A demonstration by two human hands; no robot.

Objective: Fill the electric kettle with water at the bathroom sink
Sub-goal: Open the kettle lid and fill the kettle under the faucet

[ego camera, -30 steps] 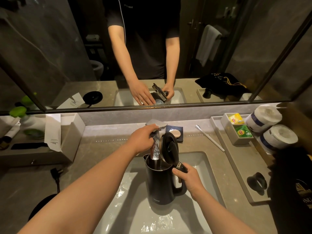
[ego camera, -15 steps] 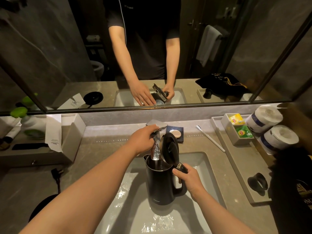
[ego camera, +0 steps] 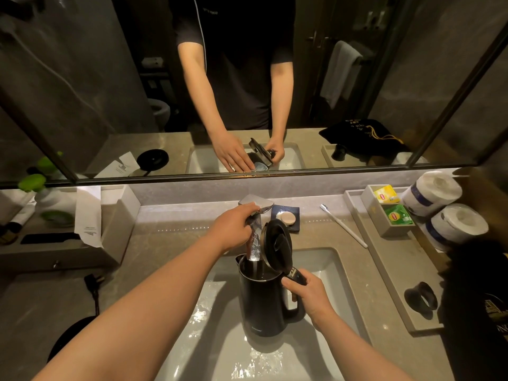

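Observation:
A black electric kettle [ego camera: 261, 303] stands upright in the white sink basin [ego camera: 324, 273], its lid [ego camera: 276, 244] hinged open. My right hand [ego camera: 308, 294] grips the kettle's handle. A flat stream of water [ego camera: 254, 244] falls from the chrome faucet [ego camera: 257, 203] into the kettle's mouth. My left hand [ego camera: 233, 228] rests on the faucet lever, fingers closed around it.
The kettle's round black base [ego camera: 68, 339] with its plug [ego camera: 92, 281] lies on the counter at left. A soap dish [ego camera: 286, 218] and toothbrush [ego camera: 343, 226] lie behind the sink. A tray [ego camera: 384, 259] at right holds tea bags, toilet rolls [ego camera: 445, 210] and a black ring.
Almost nothing differs: both hands keep their holds, the kettle stays under the faucet and the water keeps running into it.

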